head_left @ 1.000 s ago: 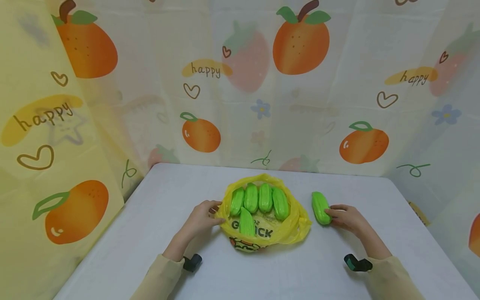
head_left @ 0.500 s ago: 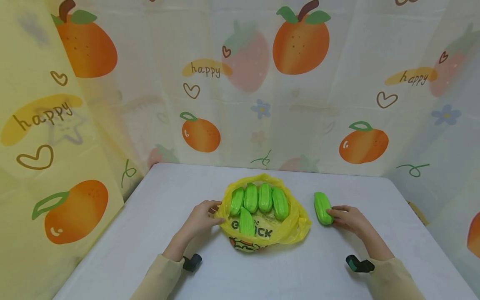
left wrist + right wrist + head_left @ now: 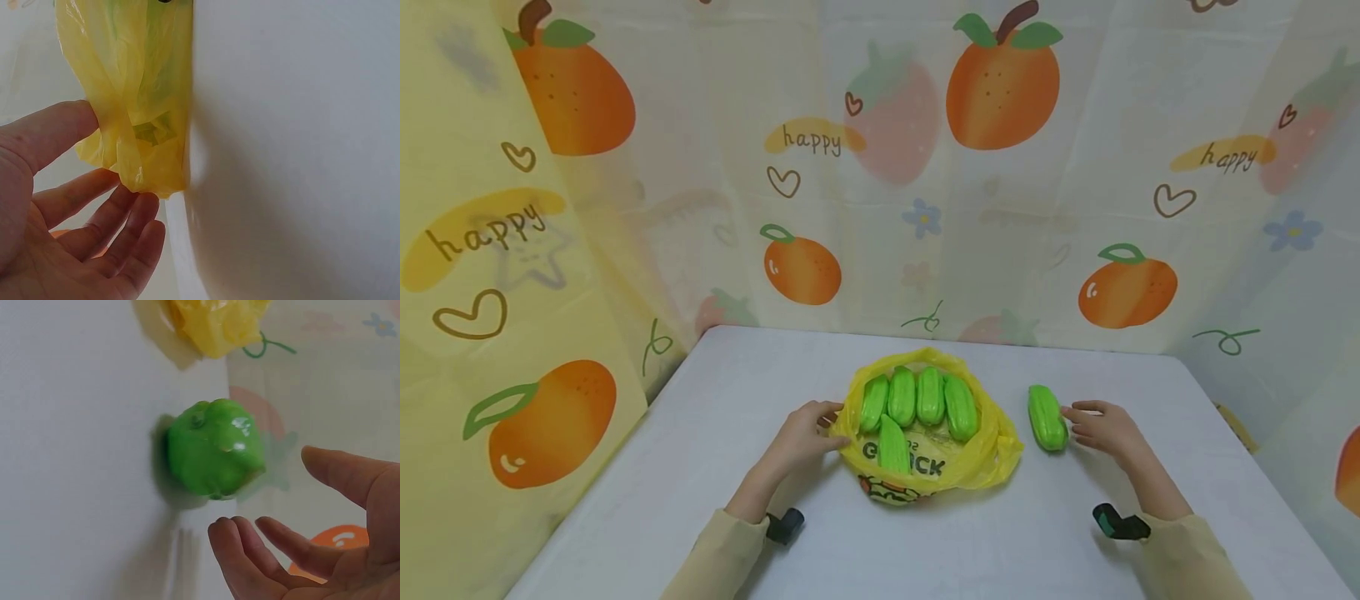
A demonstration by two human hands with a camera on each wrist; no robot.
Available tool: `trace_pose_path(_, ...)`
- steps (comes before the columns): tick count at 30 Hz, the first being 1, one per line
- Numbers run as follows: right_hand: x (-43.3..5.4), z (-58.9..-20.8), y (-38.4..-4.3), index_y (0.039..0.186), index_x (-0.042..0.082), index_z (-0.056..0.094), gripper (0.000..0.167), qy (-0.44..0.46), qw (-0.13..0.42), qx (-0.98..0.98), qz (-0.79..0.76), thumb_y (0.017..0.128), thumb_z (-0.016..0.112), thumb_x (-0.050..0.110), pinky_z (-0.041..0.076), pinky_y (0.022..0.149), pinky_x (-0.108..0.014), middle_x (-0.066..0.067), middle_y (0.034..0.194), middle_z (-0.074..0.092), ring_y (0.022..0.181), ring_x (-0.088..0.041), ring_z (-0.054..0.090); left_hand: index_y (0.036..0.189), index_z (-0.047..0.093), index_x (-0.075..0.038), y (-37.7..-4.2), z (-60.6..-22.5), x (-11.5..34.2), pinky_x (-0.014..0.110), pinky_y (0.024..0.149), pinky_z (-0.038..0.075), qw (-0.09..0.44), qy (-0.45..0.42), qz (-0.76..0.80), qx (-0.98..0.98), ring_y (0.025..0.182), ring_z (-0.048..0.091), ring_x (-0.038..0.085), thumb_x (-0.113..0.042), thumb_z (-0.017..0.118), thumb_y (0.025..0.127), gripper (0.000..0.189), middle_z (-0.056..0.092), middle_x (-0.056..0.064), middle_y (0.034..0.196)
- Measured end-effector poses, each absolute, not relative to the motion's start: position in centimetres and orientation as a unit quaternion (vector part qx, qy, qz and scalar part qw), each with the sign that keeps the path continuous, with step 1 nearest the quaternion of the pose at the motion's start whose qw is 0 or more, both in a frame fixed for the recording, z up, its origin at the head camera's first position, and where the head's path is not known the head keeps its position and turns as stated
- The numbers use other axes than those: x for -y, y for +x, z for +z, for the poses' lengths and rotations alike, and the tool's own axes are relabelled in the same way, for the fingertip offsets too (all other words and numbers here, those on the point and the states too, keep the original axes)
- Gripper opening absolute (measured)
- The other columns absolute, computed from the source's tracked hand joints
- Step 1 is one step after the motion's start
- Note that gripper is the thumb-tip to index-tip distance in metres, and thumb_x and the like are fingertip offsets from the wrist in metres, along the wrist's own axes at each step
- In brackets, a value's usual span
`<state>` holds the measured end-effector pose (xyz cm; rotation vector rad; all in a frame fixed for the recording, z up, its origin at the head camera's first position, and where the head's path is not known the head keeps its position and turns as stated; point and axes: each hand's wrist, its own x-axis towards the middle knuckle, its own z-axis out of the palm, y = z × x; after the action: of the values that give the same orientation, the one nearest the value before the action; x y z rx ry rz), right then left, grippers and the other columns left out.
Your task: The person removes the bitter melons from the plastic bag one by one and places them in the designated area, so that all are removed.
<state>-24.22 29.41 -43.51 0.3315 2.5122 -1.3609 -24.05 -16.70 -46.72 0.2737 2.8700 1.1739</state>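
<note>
A yellow plastic bag [image 3: 1000,446] lies with its mouth spread wide on the table. Inside it are several glossy green vegetables [image 3: 931,396], plump and ribbed like short cucumbers. My left hand [image 3: 805,435] is at the bag's left side; in the left wrist view the thumb and fingertips touch the yellow plastic [image 3: 156,169], spread apart and relaxed. Right of the bag, another such green vegetable [image 3: 1047,418] lies on the table. Close to its right side is my right hand [image 3: 1105,427], fingers loosely bent. The right wrist view shows a gap between those fingertips [image 3: 222,534] and the green vegetable [image 3: 215,450].
The table has a white cover [image 3: 715,367]. Behind it hangs a fruit-printed curtain [image 3: 880,208], with another panel [image 3: 512,333] along the left. A dark camera sits on each wrist, the left one [image 3: 786,526] and the right one [image 3: 1118,523].
My right hand moved the single green vegetable slightly right, then let go and drew back from it to the right. My left hand and the bag stayed put.
</note>
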Motion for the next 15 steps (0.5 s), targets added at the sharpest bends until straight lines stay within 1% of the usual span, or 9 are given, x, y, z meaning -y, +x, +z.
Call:
trace_pose_path(1, -29.4, -43.4, -24.3, 0.139, -0.011, 0.033, 0.079, 0.113, 0.129, -0.869, -0.464, 0.091, 0.056, 0.048, 0.055, 0.083, -0.029, -0.034, 0.133, 0.045, 0.113, -0.034, 0.057, 0.126, 0.059, -0.007, -24.1, -46.7, 16.7, 0.039, 0.084, 0.051, 0.014, 0.090, 0.378, -0.921, 0.094, 0.060, 0.020, -0.024, 0.080, 0.075, 0.058, 0.062, 0.006, 0.105)
trace_pose_path(3, -29.2, -43.1, -24.4, 0.140, -0.008, 0.034, 0.081, 0.114, 0.122, -0.874, -0.456, 0.090, 0.056, 0.051, 0.054, 0.086, -0.031, -0.033, 0.136, 0.042, 0.117, -0.036, 0.054, 0.126, 0.059, -0.007, -24.1, -46.8, 16.7, 0.038, 0.083, 0.052, 0.015, 0.091, 0.380, -0.921, 0.094, 0.060, 0.020, -0.024, 0.080, 0.075, 0.058, 0.062, 0.006, 0.105)
trace_pose_path(5, -28.9, -42.7, -24.4, 0.140, -0.007, 0.035, 0.081, 0.108, 0.121, -0.879, -0.449, 0.090, 0.055, 0.053, 0.053, 0.088, -0.033, -0.033, 0.137, 0.041, 0.119, -0.037, 0.053, 0.126, 0.059, -0.006, -24.1, -46.8, 16.7, 0.038, 0.083, 0.052, 0.015, 0.093, 0.380, -0.920, 0.094, 0.060, 0.020, -0.024, 0.080, 0.075, 0.058, 0.062, 0.006, 0.105)
trace_pose_path(10, -27.7, -41.4, -24.4, 0.140, -0.007, 0.036, 0.075, 0.085, 0.115, -0.885, -0.442, 0.093, 0.052, 0.050, 0.053, 0.088, -0.033, -0.033, 0.138, 0.041, 0.119, -0.038, 0.053, 0.126, 0.059, -0.006, -24.1, -46.9, 16.6, 0.037, 0.083, 0.052, 0.013, 0.094, 0.376, -0.922, 0.094, 0.060, 0.020, -0.024, 0.080, 0.076, 0.058, 0.062, 0.006, 0.105)
trace_pose_path(15, -26.3, -40.7, -24.7, 0.138, -0.006, 0.039, 0.070, 0.070, 0.106, -0.882, -0.453, 0.094, 0.053, 0.046, 0.053, 0.089, -0.034, -0.032, 0.137, 0.043, 0.115, -0.036, 0.057, 0.127, 0.058, -0.006, -24.3, -47.1, 16.5, 0.038, 0.084, 0.052, 0.011, 0.094, 0.374, -0.922, 0.095, 0.060, 0.020, -0.024, 0.080, 0.076, 0.058, 0.062, 0.006, 0.107)
